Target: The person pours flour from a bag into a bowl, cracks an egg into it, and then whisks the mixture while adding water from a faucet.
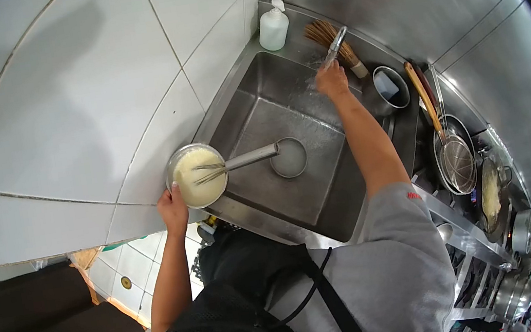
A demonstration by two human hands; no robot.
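My left hand (173, 210) grips the near-left rim of a metal bowl (170, 168), thumb over the edge, at the left side of the sink. Pale yellow batter (190, 158) fills much of the bowl. A whisk (250, 158) stands in it, wires in the batter and its metal handle leaning right over the sink. Across the basin, my right hand (332, 79) is closed around the lower end of a metal faucet (335, 45); its fingers are partly hidden. Beneath both arms lies the stainless steel sink (284, 197), with a round drain (289, 157) at its bottom.
A soap pump bottle (273, 29) stands at the sink's back corner. A bristle brush (346, 51) lies behind the faucet. To the right are a metal pot (384, 94), a wooden-handled strainer (457, 161) and a pan (491, 194). White tiled wall (67, 127) borders the left.
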